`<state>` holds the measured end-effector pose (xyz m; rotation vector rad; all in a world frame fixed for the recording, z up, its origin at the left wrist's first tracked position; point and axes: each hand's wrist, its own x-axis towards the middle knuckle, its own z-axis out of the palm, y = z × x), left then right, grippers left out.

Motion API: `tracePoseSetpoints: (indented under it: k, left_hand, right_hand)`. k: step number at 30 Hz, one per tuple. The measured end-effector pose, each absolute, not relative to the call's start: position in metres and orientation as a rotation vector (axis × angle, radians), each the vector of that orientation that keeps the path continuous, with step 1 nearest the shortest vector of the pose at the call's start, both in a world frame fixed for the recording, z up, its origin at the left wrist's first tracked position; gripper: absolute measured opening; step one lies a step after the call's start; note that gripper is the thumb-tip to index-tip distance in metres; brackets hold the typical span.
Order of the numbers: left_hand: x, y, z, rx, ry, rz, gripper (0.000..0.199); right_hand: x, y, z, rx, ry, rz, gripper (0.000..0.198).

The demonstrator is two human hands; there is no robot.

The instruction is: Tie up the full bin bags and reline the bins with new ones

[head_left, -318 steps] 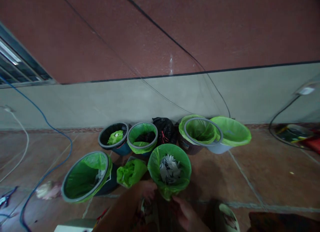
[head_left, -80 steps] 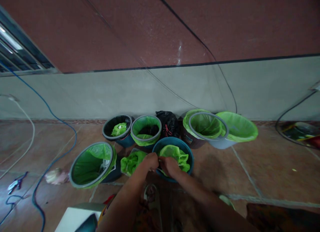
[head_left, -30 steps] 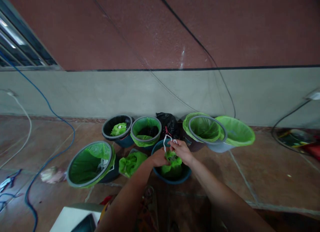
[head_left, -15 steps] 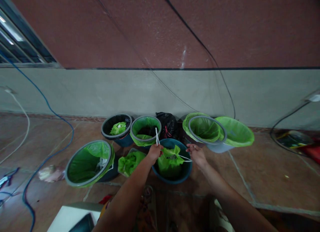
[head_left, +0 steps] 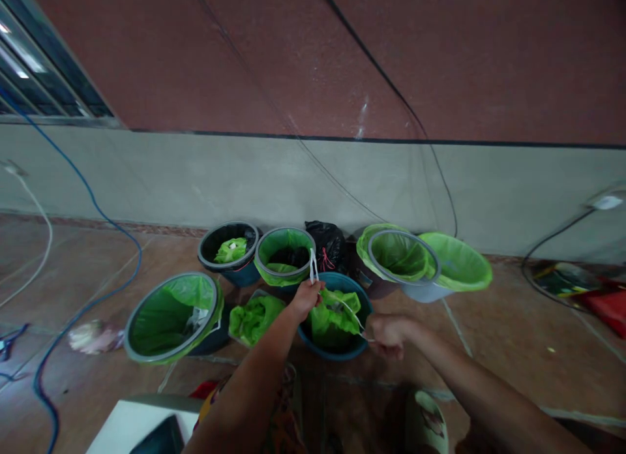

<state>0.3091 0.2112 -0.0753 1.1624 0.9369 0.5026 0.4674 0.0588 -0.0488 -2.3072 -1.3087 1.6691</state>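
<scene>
A green trash bag (head_left: 335,317) sits bunched inside a teal bin (head_left: 337,355) in front of me. My left hand (head_left: 307,299) is closed on the bag's white drawstring (head_left: 313,265), a loop of which sticks up above the fingers. At the bin's right rim, my right hand (head_left: 387,333) is closed around the other end of the drawstring, which stretches from the bag to the fingers. Behind the bin rests a tied black trash bag (head_left: 325,239) with a red tie. A crumpled green bag (head_left: 257,318) lies in a small container left of my left hand.
Several lined bins stand around, including a large one (head_left: 128,330) at left and a pale one (head_left: 425,294) at right. A blue cable (head_left: 92,304) crosses the floor at left. A white box (head_left: 147,424) with a dark device is near me. Behind is a wall (head_left: 244,180).
My right hand has moved down and slightly right, turning into a fist with the drawstring. The left hand has stayed nearly in place. The bag has sunk a little at its top.
</scene>
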Motion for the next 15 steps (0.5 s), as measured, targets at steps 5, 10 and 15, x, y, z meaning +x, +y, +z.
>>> tracePoseSetpoints:
  k: [5, 10, 15]
  left_hand:
    - [0.309, 0.209, -0.071, 1.17, 0.847, 0.461, 0.021]
    - [0.312, 0.208, -0.062, 1.107, 0.789, 0.465, 0.031]
    - [0.31, 0.21, -0.061, 1.086, 0.738, 0.458, 0.031]
  right_hand:
    - [0.455, 0.084, -0.006, -1.637, -1.05, 1.812, 0.033]
    - [0.449, 0.113, 0.008, -1.494, -0.994, 1.584, 0.037]
    - [0.445, 0.119, 0.018, -1.863, -1.398, 1.465, 0.032]
